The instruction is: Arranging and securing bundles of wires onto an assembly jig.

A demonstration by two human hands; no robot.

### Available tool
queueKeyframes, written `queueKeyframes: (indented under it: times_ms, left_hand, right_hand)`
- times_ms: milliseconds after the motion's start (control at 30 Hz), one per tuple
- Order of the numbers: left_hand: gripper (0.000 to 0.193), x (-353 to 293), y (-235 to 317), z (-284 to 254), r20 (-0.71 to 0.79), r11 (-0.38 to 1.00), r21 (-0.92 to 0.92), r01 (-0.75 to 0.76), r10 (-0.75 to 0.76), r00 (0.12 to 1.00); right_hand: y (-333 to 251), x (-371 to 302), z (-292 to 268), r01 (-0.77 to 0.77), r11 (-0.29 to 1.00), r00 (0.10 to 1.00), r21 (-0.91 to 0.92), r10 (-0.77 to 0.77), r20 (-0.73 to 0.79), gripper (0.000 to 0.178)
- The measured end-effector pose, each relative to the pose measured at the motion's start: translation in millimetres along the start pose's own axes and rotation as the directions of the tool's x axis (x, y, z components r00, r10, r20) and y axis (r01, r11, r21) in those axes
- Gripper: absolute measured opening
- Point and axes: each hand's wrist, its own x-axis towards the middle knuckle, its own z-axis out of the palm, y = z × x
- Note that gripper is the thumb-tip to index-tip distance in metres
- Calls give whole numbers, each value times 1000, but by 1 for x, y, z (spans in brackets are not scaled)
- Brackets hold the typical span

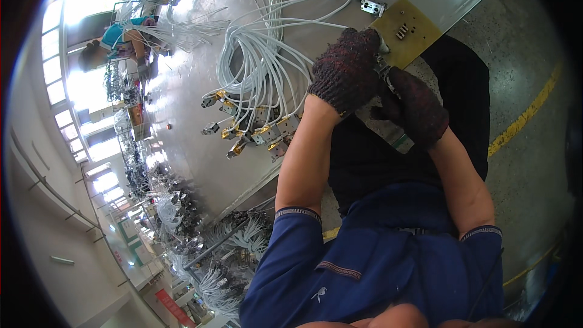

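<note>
Both my hands wear dark, reddish-black knitted gloves and meet at the near edge of the table. My left hand (347,68) is closed round a small metal part (382,70), of which only a bit shows between the gloves. My right hand (419,108) pinches the same part from the right, its fingertips partly hidden. A white cable (328,23) runs behind my left glove. Just past the hands lies a yellowish plate (414,29) with holes and several small metal pins (402,31) standing on it.
Coiled white cables (234,67) lie on the grey metal table (188,94), with several metal latch-like pieces (267,132) at their ends. More metal pieces (371,6) sit beside the plate. Cable bundles (246,237) hang at lower left. Another person (124,39) works at far left.
</note>
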Motion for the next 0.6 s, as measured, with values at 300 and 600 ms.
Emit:
queueKeyframes:
  times_ms: [300, 600]
  left_hand:
    - [44, 6, -12, 6, -28, 989, 59, -138, 139, 990]
    - [53, 14, -10, -6, -87, 994, -19, -107, 105, 991]
  right_hand:
    - [-4, -14, -22, -707, 597, 705, 380, 640, 305, 37]
    - [21, -35, -6, -561, 773, 826, 295, 502, 256, 42]
